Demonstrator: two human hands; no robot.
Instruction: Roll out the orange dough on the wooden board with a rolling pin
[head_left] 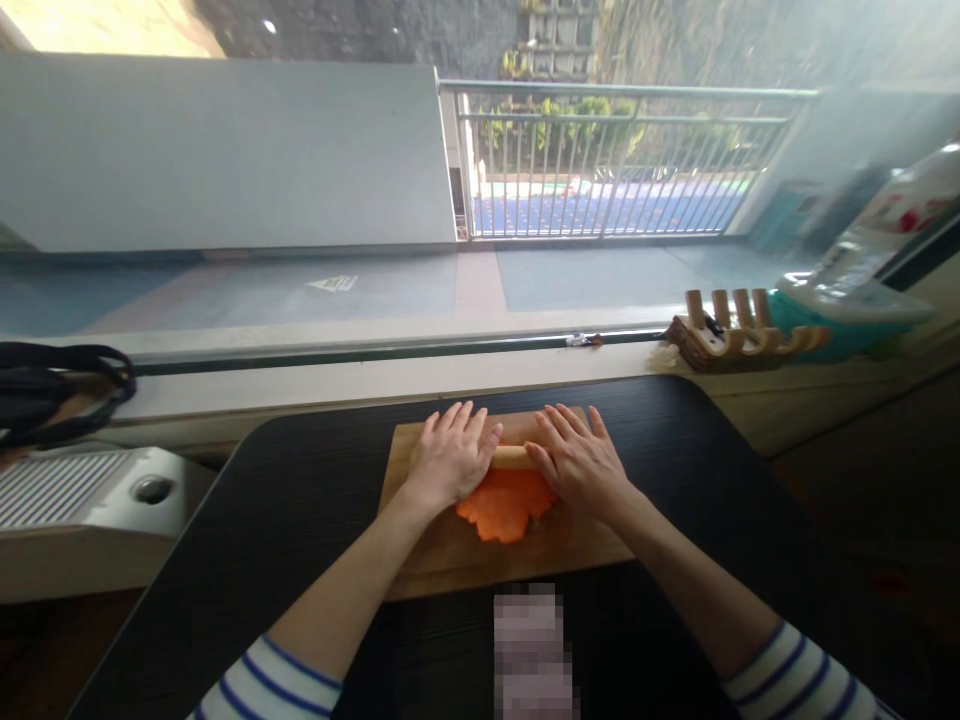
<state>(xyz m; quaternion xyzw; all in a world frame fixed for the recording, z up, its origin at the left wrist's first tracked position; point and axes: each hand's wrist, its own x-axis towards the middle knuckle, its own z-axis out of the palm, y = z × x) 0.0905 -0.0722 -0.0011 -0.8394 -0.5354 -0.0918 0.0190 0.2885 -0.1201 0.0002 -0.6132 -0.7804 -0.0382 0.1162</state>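
Observation:
A wooden rolling pin (512, 458) lies across a flattened, ragged-edged orange sheet of dough or modelling clay (502, 508). Beneath them is a wooden board (435, 560) on the black table. My left hand (454, 458) presses its palm on the pin's left end, fingers stretched forward. On the right end rests my right hand (577, 458), flat as well, with its fingers spread and its thumb along the pin. Both pin ends are hidden under my palms. Some of the orange sheet shows beyond the pin, between my hands.
A pixelated pale patch (532, 650) covers something at the near table edge. Along the windowsill stand a wooden rack with pegs (727, 340), a teal container (847, 310) and a clear bottle (877, 230). A white ridged unit (142, 495) and dark straps (67, 385) are at left.

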